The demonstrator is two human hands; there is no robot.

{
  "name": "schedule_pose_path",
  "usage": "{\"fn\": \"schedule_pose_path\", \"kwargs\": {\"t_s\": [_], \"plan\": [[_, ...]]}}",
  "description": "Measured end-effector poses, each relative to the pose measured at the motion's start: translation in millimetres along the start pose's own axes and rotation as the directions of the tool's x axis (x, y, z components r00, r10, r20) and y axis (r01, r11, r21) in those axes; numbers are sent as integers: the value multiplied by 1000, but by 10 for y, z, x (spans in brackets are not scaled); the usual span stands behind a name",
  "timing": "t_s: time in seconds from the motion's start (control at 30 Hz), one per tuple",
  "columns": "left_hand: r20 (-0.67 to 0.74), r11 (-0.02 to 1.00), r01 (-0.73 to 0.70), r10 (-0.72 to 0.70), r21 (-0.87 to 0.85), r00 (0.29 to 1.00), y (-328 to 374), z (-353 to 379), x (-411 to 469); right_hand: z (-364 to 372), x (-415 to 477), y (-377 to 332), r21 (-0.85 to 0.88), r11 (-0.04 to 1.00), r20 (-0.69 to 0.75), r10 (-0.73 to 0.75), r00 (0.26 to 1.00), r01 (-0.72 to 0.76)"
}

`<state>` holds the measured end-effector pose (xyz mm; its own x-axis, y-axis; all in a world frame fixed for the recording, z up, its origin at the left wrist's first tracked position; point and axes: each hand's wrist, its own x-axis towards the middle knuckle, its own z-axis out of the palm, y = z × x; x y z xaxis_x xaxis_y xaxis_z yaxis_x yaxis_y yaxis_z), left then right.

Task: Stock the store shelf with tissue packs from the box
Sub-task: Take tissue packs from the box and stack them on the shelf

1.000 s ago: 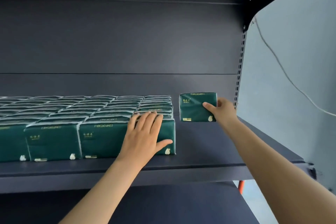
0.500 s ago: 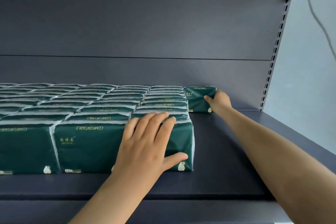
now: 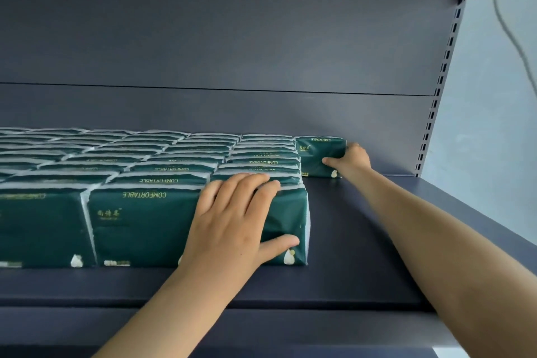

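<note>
Head view: a lone green tissue pack (image 3: 318, 154) stands upright right of centre, at the back of the shelf (image 3: 354, 241), just beside the last row of packs (image 3: 145, 160). The right hand (image 3: 353, 158) grips its right edge, thumb across the front face and fingers curled behind. At lower centre, the left hand (image 3: 232, 221) lies flat on the front corner pack (image 3: 139, 227), fingers straight over its top edge, thumb spread, holding nothing. A slotted upright (image 3: 436, 102) and a cable (image 3: 505, 26) show at upper right.
</note>
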<state>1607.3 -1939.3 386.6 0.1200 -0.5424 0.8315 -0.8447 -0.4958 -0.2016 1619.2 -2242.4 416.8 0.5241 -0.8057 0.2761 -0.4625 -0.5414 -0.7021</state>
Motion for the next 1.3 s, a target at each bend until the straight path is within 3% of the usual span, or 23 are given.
{"fn": "schedule_pose_path", "kwargs": {"t_s": [0.2,0.4,0.7,0.87,1.07,1.3], "plan": [[168,999,22,-27,34,985,23,-127,44,-358,-596,-48,-67,995,34,-72,997,74],[344,986,-55,-3,158,939,83,-446,26,-838,-1402,-161,-148,974,102,-160,982,174],[394,977,194,-213,88,894,39,-1631,-518,-1289,-2603,-429,-262,892,223,-315,923,368],[507,942,326,-320,80,801,-198,-2242,-1129,-1165,-3293,-612,-323,812,320,-390,863,487],[627,913,355,-397,199,670,-749,-2845,-1848,-827,-4139,-833,-345,742,424,-422,801,574],[663,913,345,-397,216,635,-1455,-3331,-2733,-162,-5178,-1125,-384,714,523,-354,775,585]]}}
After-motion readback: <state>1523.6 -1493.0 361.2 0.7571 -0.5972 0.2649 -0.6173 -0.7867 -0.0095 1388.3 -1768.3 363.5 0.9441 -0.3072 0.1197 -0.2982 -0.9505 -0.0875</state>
